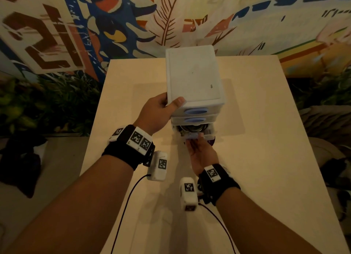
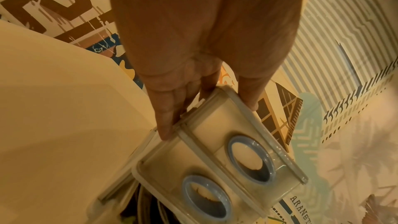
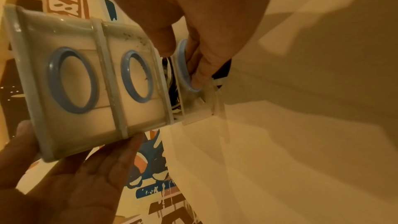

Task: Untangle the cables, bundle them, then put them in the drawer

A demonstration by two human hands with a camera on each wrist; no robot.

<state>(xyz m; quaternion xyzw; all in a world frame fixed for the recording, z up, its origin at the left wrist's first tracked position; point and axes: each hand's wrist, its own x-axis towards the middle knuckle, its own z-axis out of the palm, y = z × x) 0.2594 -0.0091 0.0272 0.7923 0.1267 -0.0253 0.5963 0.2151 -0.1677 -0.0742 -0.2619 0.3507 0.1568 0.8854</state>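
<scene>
A small three-drawer unit [image 1: 191, 77] of whitish, semi-translucent plastic is standing on the pale, smooth worktop [image 1: 266, 139], boxy with a flat matte lid. Each drawer front is carrying an oval blue ring pull; the top two drawers [image 3: 92, 81] are sitting flush and closed. The bottom drawer [image 1: 193, 133] is sitting partly pulled out. Inside it a coiled bundle of cables [image 1: 191, 129] is showing, dark and pale strands wound in loops; details are too dim to sort further.

The left hand [image 1: 157, 115] is gripping the unit's near left top corner, thumb lying on the lid edge, fingers [image 2: 165, 120] running down the left side wall. The wrist view is showing those fingers pressed along the frame beside the upper drawers.

The right hand [image 1: 201, 153] is reaching in from below, palm turned up, fingertips [image 3: 198, 76] hooking into the blue oval pull [image 3: 183, 65] of the bottom drawer and curling round its rim. The cables are lying just behind those fingertips, inside the drawer, below the left hand.

Both forearms are extending forward over the worktop, each wearing a black wrist strap [image 1: 129, 149] with white marker blocks and a thin dark lead trailing back. A painted mural wall [image 1: 114, 25] is rising behind the worktop.
</scene>
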